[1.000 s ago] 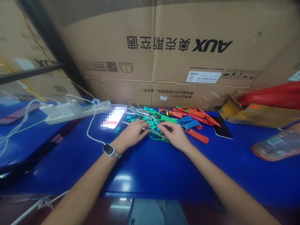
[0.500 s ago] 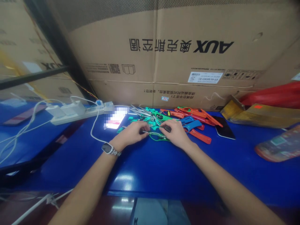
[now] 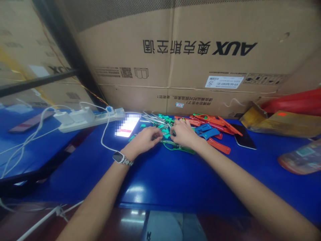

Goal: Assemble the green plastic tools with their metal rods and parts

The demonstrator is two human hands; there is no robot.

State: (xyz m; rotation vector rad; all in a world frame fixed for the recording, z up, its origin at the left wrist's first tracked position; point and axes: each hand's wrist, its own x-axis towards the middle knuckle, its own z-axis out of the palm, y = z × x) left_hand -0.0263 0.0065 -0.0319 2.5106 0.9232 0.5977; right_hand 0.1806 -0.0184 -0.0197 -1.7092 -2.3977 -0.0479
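My left hand [image 3: 146, 138] and my right hand [image 3: 183, 133] meet over a heap of small coloured plastic parts [image 3: 175, 129] on the blue table [image 3: 163, 170]. The left hand's fingers are curled around a small green piece [image 3: 164, 135] with thin metal wire beside it. Fingers of the right hand pinch at the teal and green pieces just right of it; what they grip is too small to tell. A wristwatch [image 3: 119, 157] is on my left wrist. Orange handles [image 3: 218, 127] and blue handles [image 3: 207, 131] lie to the right of my hands.
A lit phone [image 3: 126, 125] lies left of the heap, cabled to a white power strip [image 3: 82, 118] with chargers. A dark phone [image 3: 244, 137] lies to the right. Large cardboard boxes [image 3: 200, 60] close the back. An orange packet [image 3: 301, 157] sits far right.
Both hands have moved a little farther back into the heap; the right hand has shifted up and away from the green frame near the front. The camera has tilted slightly.
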